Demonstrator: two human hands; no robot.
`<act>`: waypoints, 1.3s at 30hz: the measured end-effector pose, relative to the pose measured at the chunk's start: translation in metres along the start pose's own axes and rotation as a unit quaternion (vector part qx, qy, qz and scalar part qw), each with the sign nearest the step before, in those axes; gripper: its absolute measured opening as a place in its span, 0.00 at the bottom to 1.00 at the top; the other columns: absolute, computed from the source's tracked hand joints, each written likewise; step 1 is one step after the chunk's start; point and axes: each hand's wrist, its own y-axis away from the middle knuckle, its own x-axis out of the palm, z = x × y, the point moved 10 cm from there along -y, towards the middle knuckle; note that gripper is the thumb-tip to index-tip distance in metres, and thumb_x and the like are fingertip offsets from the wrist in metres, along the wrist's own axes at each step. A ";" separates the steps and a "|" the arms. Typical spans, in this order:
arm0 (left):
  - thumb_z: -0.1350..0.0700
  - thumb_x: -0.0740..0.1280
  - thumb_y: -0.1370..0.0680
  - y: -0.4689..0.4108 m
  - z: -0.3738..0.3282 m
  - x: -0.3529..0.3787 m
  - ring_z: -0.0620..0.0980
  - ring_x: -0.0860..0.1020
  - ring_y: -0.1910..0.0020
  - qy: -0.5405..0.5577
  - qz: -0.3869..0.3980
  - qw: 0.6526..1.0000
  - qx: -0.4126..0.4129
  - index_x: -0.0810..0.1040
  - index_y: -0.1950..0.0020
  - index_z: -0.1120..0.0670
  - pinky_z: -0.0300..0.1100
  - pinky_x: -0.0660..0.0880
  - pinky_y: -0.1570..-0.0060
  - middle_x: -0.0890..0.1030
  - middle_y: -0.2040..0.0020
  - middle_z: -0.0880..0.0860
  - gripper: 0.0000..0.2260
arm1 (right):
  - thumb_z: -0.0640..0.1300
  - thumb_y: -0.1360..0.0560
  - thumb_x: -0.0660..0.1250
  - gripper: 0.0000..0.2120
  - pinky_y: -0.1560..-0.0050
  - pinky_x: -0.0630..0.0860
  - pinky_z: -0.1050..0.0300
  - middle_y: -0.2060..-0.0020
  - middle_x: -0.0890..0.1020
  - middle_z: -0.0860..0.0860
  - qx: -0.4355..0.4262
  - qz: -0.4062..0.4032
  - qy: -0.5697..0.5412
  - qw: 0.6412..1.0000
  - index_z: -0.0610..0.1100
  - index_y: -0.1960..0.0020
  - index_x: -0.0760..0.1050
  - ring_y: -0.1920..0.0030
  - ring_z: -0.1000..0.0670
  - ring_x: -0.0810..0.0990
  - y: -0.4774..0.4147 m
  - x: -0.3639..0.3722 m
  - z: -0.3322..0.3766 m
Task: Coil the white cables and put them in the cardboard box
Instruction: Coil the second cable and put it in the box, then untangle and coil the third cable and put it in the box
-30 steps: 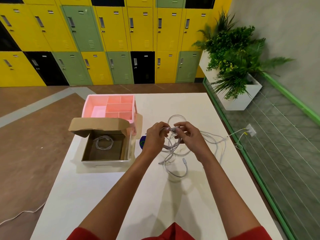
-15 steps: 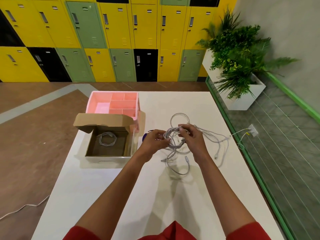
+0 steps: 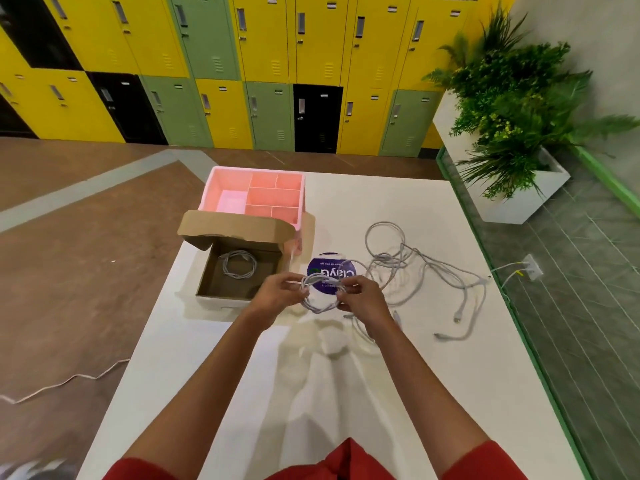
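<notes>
Head view: left hand (image 3: pixel 277 293) and right hand (image 3: pixel 362 301) pinch one coiled cable (image 3: pixel 318 309); at ten o'clock, the cardboard box (image 3: pixel 207 271) holds another coil (image 3: pixel 239 253).

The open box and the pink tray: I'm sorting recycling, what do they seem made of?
Open box: probably cardboard, matte brown, with a creased folded flap. Pink tray: probably moulded plastic, smooth with a faint sheen, thin even dividers.
</notes>
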 end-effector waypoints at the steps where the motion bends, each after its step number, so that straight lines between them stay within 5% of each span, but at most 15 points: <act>1: 0.68 0.70 0.27 0.001 0.005 -0.011 0.53 0.78 0.54 -0.003 -0.006 1.000 -0.004 0.76 0.42 0.63 0.37 0.77 0.57 0.80 0.54 0.58 0.14 | 0.29 0.27 0.67 0.09 0.53 0.81 0.50 0.60 0.77 0.45 0.005 -0.001 0.004 1.000 0.39 0.49 0.77 0.60 0.46 0.78 0.000 0.010 -0.001; 7: 0.69 0.69 0.26 0.006 0.014 -0.082 0.53 0.78 0.51 -0.064 -0.087 0.994 -0.014 0.77 0.40 0.65 0.39 0.76 0.56 0.80 0.49 0.59 0.15 | 0.31 0.28 0.69 0.09 0.54 0.81 0.49 0.64 0.79 0.45 -0.005 0.019 0.046 0.999 0.39 0.49 0.78 0.61 0.44 0.81 -0.008 0.078 0.010; 12: 0.68 0.68 0.26 -0.006 0.018 -0.142 0.57 0.80 0.49 -0.100 -0.166 0.981 -0.025 0.81 0.44 0.60 0.51 0.77 0.44 0.82 0.50 0.57 0.11 | 0.35 0.28 0.71 0.11 0.49 0.79 0.55 0.52 0.84 0.45 -0.037 0.003 0.105 0.994 0.38 0.45 0.80 0.51 0.46 0.82 -0.018 0.126 0.028; 17: 0.69 0.70 0.28 -0.022 0.007 -0.177 0.53 0.80 0.54 -0.186 -0.201 0.962 0.010 0.81 0.49 0.65 0.40 0.75 0.52 0.83 0.52 0.59 0.09 | 0.35 0.27 0.68 0.12 0.47 0.76 0.56 0.47 0.83 0.46 -0.035 -0.011 0.165 0.986 0.41 0.44 0.79 0.46 0.45 0.80 -0.032 0.162 0.032; 22: 0.70 0.72 0.31 -0.048 0.025 -0.192 0.68 0.80 0.53 -0.179 -0.184 0.966 -0.010 0.80 0.57 0.59 0.59 0.79 0.54 0.82 0.54 0.64 0.08 | 0.35 0.25 0.64 0.13 0.46 0.74 0.56 0.43 0.80 0.45 -0.043 -0.003 0.236 0.971 0.41 0.41 0.76 0.44 0.43 0.79 -0.044 0.181 0.032; 28: 0.63 0.66 0.25 -0.055 0.022 -0.185 0.58 0.80 0.56 -0.391 -0.157 0.906 -0.026 0.81 0.49 0.57 0.46 0.74 0.61 0.83 0.53 0.58 0.07 | 0.39 0.21 0.61 0.12 0.52 0.71 0.57 0.43 0.79 0.42 -0.009 0.028 0.323 0.946 0.37 0.39 0.74 0.44 0.41 0.78 -0.055 0.198 0.017; 32: 0.61 0.60 0.21 -0.064 0.033 -0.180 0.57 0.77 0.46 -0.457 -0.128 0.878 -0.064 0.75 0.41 0.58 0.34 0.65 0.65 0.78 0.48 0.57 0.10 | 0.41 0.21 0.63 0.14 0.47 0.74 0.55 0.41 0.79 0.41 -0.007 0.052 0.357 0.933 0.38 0.38 0.75 0.42 0.41 0.77 -0.064 0.210 0.008; 39: 0.61 0.60 0.21 -0.064 0.027 -0.167 0.56 0.76 0.43 -0.587 -0.096 0.802 -0.062 0.69 0.36 0.58 0.41 0.70 0.51 0.76 0.41 0.57 0.13 | 0.40 0.22 0.64 0.15 0.43 0.74 0.53 0.39 0.77 0.41 0.001 0.074 0.376 0.924 0.38 0.36 0.74 0.40 0.41 0.76 -0.070 0.214 0.001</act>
